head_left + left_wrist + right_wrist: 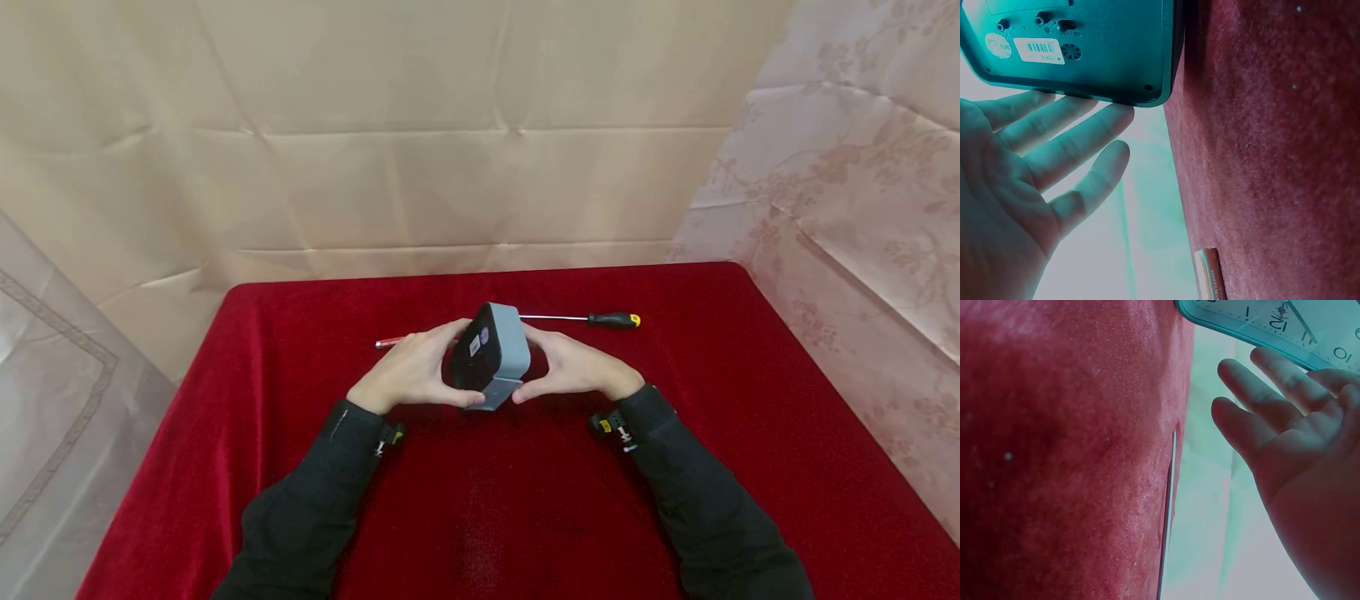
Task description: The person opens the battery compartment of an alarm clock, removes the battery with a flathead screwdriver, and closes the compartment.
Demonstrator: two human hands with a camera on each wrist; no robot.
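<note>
**Both hands cradle a small clock at the middle of the red table**

Here, a small square clock with a grey case and a black back panel (491,354) sits between the two hands above the red velvet tablecloth (480,517), near the middle of the table and slightly toward its far edge. It is tilted, its black back turned to the left. The left wrist view shows that back panel with a white barcode sticker and small knobs; the right wrist view shows the white dial with numerals and hands.

The left hand (408,371) holds the clock's left side, its fingers almost straight and spread, fingertips (1119,115) touching the case's edge. The right hand (573,367) holds the right side the same way, fingers only gently bent against the dial rim. Both wear black sleeves.

Just behind the hands lies a long screwdriver with a black and yellow handle (611,320), its metal shaft pointing left. A thin red pen-like stick (390,342) pokes out beyond the left hand.
</note>
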